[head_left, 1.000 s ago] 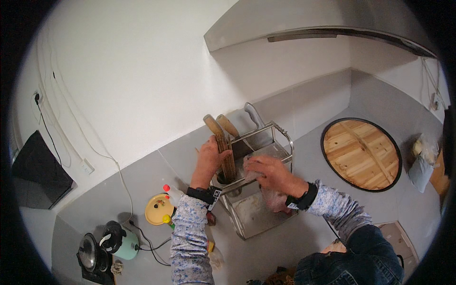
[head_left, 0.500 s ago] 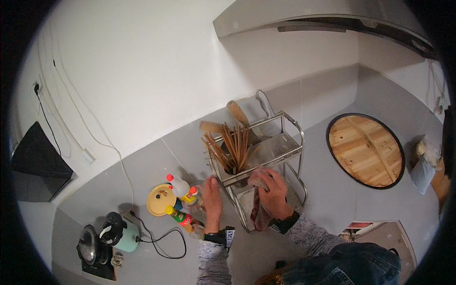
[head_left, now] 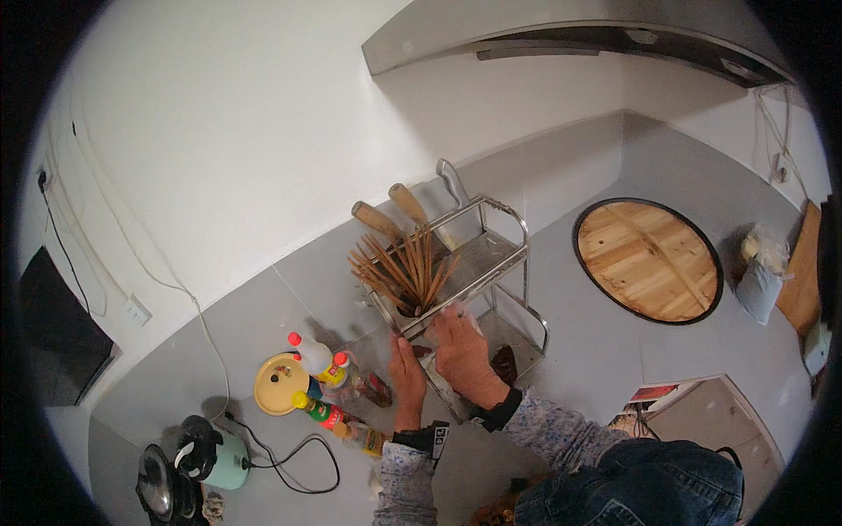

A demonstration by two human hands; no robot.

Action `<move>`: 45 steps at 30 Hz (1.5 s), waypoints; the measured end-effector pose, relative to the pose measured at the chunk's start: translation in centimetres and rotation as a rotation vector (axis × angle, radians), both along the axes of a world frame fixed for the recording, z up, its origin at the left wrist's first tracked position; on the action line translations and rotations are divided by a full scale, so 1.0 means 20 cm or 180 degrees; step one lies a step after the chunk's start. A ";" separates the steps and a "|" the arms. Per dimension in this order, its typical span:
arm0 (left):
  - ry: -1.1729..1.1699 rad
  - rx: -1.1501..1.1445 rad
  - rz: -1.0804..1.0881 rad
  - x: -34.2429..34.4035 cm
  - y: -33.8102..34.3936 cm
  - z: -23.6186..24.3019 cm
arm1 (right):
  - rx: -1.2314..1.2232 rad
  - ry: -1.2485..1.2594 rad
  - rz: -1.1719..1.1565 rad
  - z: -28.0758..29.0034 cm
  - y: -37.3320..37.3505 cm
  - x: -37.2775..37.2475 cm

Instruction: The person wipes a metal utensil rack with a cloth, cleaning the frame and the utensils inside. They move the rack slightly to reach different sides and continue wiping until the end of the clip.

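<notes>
A two-tier metal rack (head_left: 513,289) stands on the grey counter. My left hand (head_left: 407,379) is at its near left corner, fingers closed against the frame. My right hand (head_left: 465,358) is closed on a cloth (head_left: 504,364) at the rack's front, just under the upper tier; pale and dark red parts of it show around the hand, and the rest is hidden. Brown chopsticks (head_left: 405,267) fan out of a holder at the upper tier's left. Behind them rise two wooden handles (head_left: 375,219) and a knife with a grey handle (head_left: 452,182).
Left of my left hand are several bottles (head_left: 326,408) and a yellow lid (head_left: 279,394). Farther left stand a mint-green electric pot (head_left: 230,463) with a cord and a dark lidded pot (head_left: 156,482). A round wooden board (head_left: 647,263) lies to the right, near plastic bags (head_left: 761,276).
My right hand has moved left with the cloth, closer to my left hand. My left hand has come up against the rack's corner. The whole view has shifted slightly.
</notes>
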State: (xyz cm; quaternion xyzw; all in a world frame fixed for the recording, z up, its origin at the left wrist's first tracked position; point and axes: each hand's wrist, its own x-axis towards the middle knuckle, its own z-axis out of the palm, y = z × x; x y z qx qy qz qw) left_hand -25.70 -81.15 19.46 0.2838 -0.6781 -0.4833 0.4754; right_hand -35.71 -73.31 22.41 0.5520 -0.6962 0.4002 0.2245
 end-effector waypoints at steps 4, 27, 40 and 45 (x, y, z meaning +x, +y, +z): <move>-0.0493 -0.1049 0.0317 -0.01 -0.13 -0.16 | -0.0338 0.0245 0.0261 -0.01 -0.04 0.10; 0.0432 -0.0026 -0.0388 -0.02 0.02 -0.05 | 0.0734 0.0205 0.0206 0.06 0.07 -0.03; 0.0801 -0.0207 -0.0143 0.06 0.18 -0.02 | 0.1173 -0.2660 0.2519 -0.02 0.33 -0.05; 0.0244 -0.0057 -0.0286 0.24 0.46 -0.08 | 0.0711 -0.3557 0.3018 0.02 0.39 0.00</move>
